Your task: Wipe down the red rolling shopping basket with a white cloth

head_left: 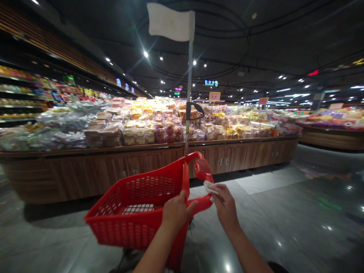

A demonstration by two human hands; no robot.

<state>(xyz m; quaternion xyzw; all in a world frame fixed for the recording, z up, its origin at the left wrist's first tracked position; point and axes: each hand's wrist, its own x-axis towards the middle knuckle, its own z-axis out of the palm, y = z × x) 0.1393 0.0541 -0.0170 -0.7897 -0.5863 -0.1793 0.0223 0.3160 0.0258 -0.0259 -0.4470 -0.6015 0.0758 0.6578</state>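
A red plastic shopping cart (122, 229) stands in front of me, its slotted basket to the left and its looped handle (203, 169) to the right. My left hand (175, 213) grips the cart's rim beside the handle, with some of its fingers hidden behind the edge. A crumpled white tissue (209, 187) is pinched in my right hand (226, 206) and lies against the handle's right side. From the back of the cart rises a pole (190, 76) bearing a white flag (170, 22).
Behind the cart runs a long wooden display counter (93, 167) heaped with packaged baked goods (139, 131). Stocked shelves (19, 93) line the left side. Another display stand (330, 134) is at the right, across the grey tiled floor (284, 216).
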